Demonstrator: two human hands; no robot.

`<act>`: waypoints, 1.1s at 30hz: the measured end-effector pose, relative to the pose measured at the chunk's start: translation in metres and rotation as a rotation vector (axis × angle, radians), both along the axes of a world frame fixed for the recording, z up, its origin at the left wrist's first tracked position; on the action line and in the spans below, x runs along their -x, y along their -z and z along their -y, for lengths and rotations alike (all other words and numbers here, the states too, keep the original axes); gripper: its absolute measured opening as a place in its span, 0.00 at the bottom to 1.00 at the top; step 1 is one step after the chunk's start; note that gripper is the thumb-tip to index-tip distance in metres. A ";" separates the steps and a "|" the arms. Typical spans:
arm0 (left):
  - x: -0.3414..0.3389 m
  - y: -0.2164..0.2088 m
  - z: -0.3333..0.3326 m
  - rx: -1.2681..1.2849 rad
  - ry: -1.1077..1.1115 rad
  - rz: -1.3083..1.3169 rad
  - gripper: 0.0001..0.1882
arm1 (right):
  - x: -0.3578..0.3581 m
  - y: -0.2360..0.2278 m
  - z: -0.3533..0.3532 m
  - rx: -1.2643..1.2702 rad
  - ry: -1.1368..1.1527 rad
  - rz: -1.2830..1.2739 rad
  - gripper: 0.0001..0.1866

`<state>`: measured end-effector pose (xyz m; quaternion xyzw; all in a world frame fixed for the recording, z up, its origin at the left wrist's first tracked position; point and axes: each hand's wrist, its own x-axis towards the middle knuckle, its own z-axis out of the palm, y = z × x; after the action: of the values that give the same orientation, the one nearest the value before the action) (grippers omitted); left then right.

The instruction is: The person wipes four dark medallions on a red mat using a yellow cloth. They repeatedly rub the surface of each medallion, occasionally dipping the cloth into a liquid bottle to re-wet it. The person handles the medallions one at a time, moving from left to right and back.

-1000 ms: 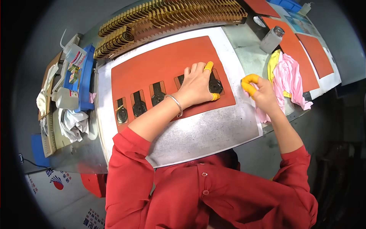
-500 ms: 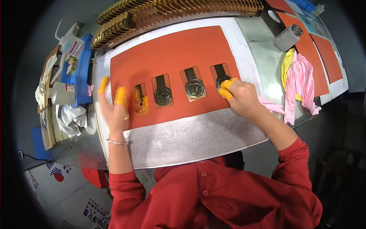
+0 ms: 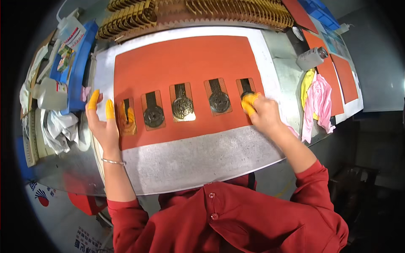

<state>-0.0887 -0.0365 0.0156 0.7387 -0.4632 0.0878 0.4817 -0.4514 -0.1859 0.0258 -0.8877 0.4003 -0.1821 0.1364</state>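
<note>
Yellow-sheathed fingers [image 3: 249, 110] of the right hand [image 3: 266, 114] bunch over a black-and-gold rectangular plate [image 3: 245, 85] at centre right of the frame; whether they grip anything, I cannot tell. At left, the left hand [image 3: 104, 128] spreads, empty, beside another such plate [image 3: 128, 119] on the orange-red rectangular sheet [image 3: 181, 61].

Five plates [image 3: 182, 103] are set in a row across a mat [image 3: 181, 59], which is laid on a sheet [image 3: 265, 52]. The rightmost plate is partly covered by the right hand [image 3: 262, 110]; the left hand [image 3: 104, 128] is held beside the leftmost. Behind the mat, a rack [image 3: 236, 10] is placed. To the left, a tray [image 3: 79, 76] is set, with a cloth [image 3: 59, 128] before it. To the right, a bottle [image 3: 310, 59] is placed behind more cloths [image 3: 319, 101] (further mats [image 3: 344, 78] are laid beside these).
</note>
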 end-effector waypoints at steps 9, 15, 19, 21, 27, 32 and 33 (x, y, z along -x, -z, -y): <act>-0.013 0.002 0.001 -0.021 -0.068 0.013 0.17 | -0.004 -0.001 0.008 0.030 -0.062 0.003 0.04; -0.011 0.007 -0.003 -0.028 -0.078 -0.017 0.15 | -0.008 0.003 0.021 0.049 -0.039 0.007 0.05; -0.013 0.005 -0.002 0.011 -0.071 0.003 0.13 | 0.003 0.003 0.004 0.039 -0.090 -0.001 0.05; -0.009 0.006 0.001 -0.019 -0.073 -0.019 0.13 | -0.006 0.004 0.020 0.060 -0.067 -0.043 0.07; -0.030 0.013 -0.008 0.046 -0.082 -0.047 0.13 | 0.006 -0.002 0.019 -0.047 -0.258 0.008 0.07; -0.017 0.009 -0.001 -0.006 -0.083 -0.015 0.13 | -0.001 -0.002 0.048 0.053 -0.215 -0.075 0.05; -0.018 0.014 -0.002 -0.005 -0.078 -0.034 0.13 | 0.000 0.001 0.056 0.130 -0.250 -0.057 0.03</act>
<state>-0.0708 -0.0341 0.0015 0.7588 -0.4259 0.0931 0.4839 -0.4513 -0.2417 0.0248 -0.9424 0.2776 -0.1641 0.0887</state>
